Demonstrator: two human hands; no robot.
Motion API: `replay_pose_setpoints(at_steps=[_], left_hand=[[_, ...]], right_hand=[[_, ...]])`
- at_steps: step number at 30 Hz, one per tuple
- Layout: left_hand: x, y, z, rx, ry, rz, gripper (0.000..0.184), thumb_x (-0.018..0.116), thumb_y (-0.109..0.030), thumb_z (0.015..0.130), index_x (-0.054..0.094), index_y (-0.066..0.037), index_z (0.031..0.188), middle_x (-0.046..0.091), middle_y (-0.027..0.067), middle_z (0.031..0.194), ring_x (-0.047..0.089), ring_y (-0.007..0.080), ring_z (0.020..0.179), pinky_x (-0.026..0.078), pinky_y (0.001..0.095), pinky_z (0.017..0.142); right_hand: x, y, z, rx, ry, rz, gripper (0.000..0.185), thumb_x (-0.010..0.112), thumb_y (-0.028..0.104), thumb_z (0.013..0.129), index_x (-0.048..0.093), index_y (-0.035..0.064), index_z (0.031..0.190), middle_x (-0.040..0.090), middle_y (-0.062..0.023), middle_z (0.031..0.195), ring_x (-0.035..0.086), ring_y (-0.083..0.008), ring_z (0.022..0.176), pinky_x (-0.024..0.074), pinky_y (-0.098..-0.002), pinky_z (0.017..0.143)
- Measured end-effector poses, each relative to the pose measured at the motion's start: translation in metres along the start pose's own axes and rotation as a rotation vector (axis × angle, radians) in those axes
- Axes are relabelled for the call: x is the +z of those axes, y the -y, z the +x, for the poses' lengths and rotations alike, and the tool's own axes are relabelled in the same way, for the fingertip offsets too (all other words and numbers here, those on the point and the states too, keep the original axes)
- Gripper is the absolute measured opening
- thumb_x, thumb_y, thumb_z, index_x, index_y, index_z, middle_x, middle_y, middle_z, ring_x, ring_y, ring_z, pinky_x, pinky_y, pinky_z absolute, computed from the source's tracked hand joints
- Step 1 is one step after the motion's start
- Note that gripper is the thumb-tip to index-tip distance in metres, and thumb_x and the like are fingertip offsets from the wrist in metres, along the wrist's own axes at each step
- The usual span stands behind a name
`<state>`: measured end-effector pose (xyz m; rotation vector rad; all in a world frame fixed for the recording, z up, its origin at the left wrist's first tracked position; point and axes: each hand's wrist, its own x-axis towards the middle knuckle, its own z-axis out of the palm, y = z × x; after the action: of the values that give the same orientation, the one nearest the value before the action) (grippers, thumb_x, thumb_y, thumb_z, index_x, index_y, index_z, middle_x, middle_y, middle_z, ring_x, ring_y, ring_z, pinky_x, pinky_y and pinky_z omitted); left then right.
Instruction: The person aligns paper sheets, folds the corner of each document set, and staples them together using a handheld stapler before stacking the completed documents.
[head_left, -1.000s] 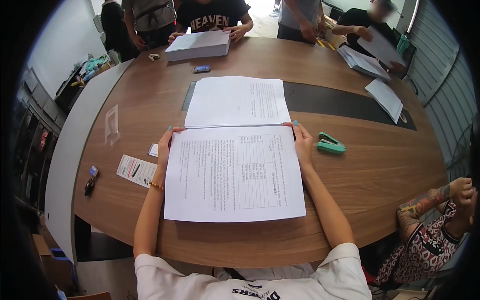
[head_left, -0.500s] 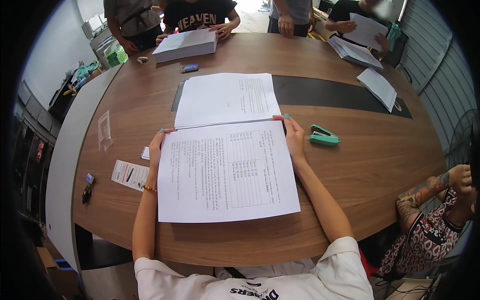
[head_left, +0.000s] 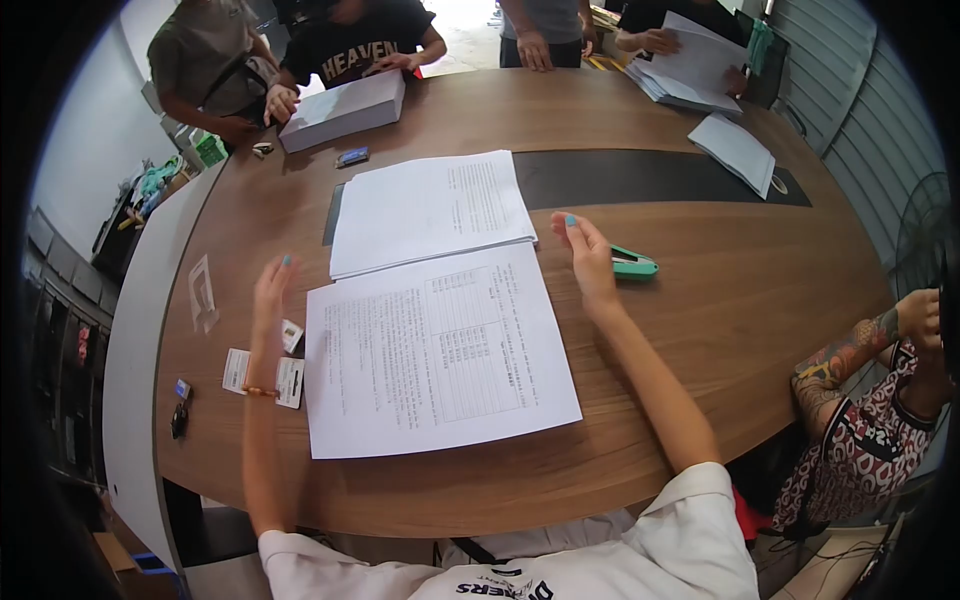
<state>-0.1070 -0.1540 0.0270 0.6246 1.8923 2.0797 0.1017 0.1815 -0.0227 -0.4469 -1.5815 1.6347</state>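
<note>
And here are the printed sheets [head_left: 440, 370], flat on the desk [head_left: 690, 340] right in front of the person, the near edge slanting a little. At ten o'clock from them, the left hand [head_left: 274, 285]: fingers together, pointing away toward twelve, palm turned inward, grip released, just clear of the paper. Over at two, the right hand [head_left: 585, 255], also released, wrist lifted, fingers tilted toward eleven, a blue nail showing, forearm slanting in from five. So both palms flank the paper, neither touching it! Up at twelve, a second paper stack [head_left: 430, 212] meets the sheets' far edge. Just past the right hand at two, the green stapler [head_left: 635, 265], partly hidden by it. At nine, printed cards [head_left: 289, 383] lie under the left wrist and its beaded bracelet [head_left: 262, 391]. Farther out at eleven, a person in a black shirt [head_left: 358, 55] has hands at a thick paper block [head_left: 345, 110].
</note>
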Motion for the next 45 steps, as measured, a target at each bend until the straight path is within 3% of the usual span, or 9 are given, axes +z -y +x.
replay_pose_setpoints(at_steps=[1,7,10,13,20,30,33,35,45], left_hand=[[0.007,-0.022,0.004,0.111,-0.057,0.424,0.036,0.045,-0.018,0.093,0.045,0.003,0.122,0.053,0.0138,0.118,0.049,0.0211,0.11,0.036,0.0301,0.097],[0.189,-0.049,-0.022,0.33,0.304,0.606,0.026,0.048,-0.01,0.085,0.053,-0.001,0.11,0.057,0.0087,0.111,0.051,0.02,0.107,0.036,0.0325,0.093],[0.215,-0.036,-0.035,0.727,0.215,1.063,0.024,0.05,0.001,0.08,0.056,-0.002,0.103,0.057,0.0117,0.105,0.05,0.0264,0.103,0.037,0.0363,0.091],[0.213,-0.011,-0.039,0.77,0.176,1.204,0.024,0.05,0.004,0.078,0.056,-0.002,0.101,0.056,0.0113,0.106,0.05,0.026,0.103,0.037,0.0368,0.091],[0.21,0.019,-0.038,0.729,0.14,1.164,0.027,0.053,0.005,0.073,0.056,-0.001,0.099,0.055,0.0121,0.103,0.048,0.0265,0.105,0.036,0.037,0.092],[0.208,0.018,-0.04,0.787,0.116,1.15,0.03,0.051,0.003,0.075,0.054,0.001,0.105,0.054,0.0116,0.108,0.047,0.0264,0.108,0.034,0.037,0.094],[0.204,0.017,-0.039,0.657,0.188,0.925,0.029,0.054,0.001,0.073,0.055,0.0,0.101,0.055,0.012,0.109,0.048,0.0261,0.107,0.035,0.0365,0.094],[0.196,0.02,-0.032,0.338,0.238,0.481,0.021,0.058,-0.001,0.07,0.058,-0.003,0.091,0.058,0.0119,0.107,0.051,0.0264,0.105,0.038,0.0359,0.093],[0.196,0.017,-0.032,0.393,0.257,0.552,0.009,0.059,-0.002,0.068,0.057,-0.004,0.075,0.061,0.0102,0.105,0.052,0.0261,0.103,0.039,0.0354,0.091]], right_hand=[[-0.006,0.009,0.0,0.007,-0.008,-0.005,0.026,0.045,0.019,0.094,0.061,-0.0003,0.102,0.062,-0.0106,0.101,0.058,-0.0172,0.096,0.0453,-0.0268,0.081],[-0.002,0.043,-0.012,-0.068,0.125,-0.339,0.022,0.055,0.012,0.083,0.061,0.0016,0.101,0.06,-0.0122,0.099,0.058,-0.0203,0.086,0.0463,-0.0281,0.076],[-0.005,0.044,-0.021,-0.238,0.178,-0.488,0.021,0.059,0.011,0.079,0.062,0.002,0.098,0.057,-0.0126,0.097,0.055,-0.0244,0.085,0.0451,-0.0317,0.074],[-0.012,0.041,-0.026,-0.317,0.176,-0.584,0.024,0.061,0.014,0.079,0.062,0.0016,0.099,0.055,-0.0118,0.101,0.053,-0.0252,0.092,0.0437,-0.0328,0.079],[0.006,0.04,-0.044,-0.51,0.262,-0.911,0.049,0.067,0.029,0.073,0.057,-0.0005,0.111,0.046,-0.0177,0.119,0.042,-0.0298,0.111,0.0364,-0.0398,0.089],[0.013,0.041,-0.048,-0.526,0.294,-0.985,0.042,0.066,0.023,0.076,0.059,-0.0003,0.11,0.043,-0.0178,0.125,0.04,-0.0291,0.115,0.0344,-0.0402,0.091],[0.012,0.041,-0.046,-0.596,0.281,-0.974,0.039,0.065,0.018,0.076,0.059,0.0003,0.11,0.043,-0.0174,0.126,0.039,-0.0292,0.116,0.0347,-0.0399,0.091],[0.009,0.037,-0.043,-0.583,0.35,-0.819,0.043,0.067,0.019,0.074,0.058,0.0006,0.112,0.042,-0.0183,0.126,0.039,-0.0296,0.117,0.0349,-0.0396,0.091],[0.002,0.041,-0.045,-0.515,0.303,-1.038,0.063,0.072,0.035,0.068,0.054,-0.0014,0.116,0.035,-0.0215,0.133,0.035,-0.0322,0.121,0.0295,-0.0434,0.093]])
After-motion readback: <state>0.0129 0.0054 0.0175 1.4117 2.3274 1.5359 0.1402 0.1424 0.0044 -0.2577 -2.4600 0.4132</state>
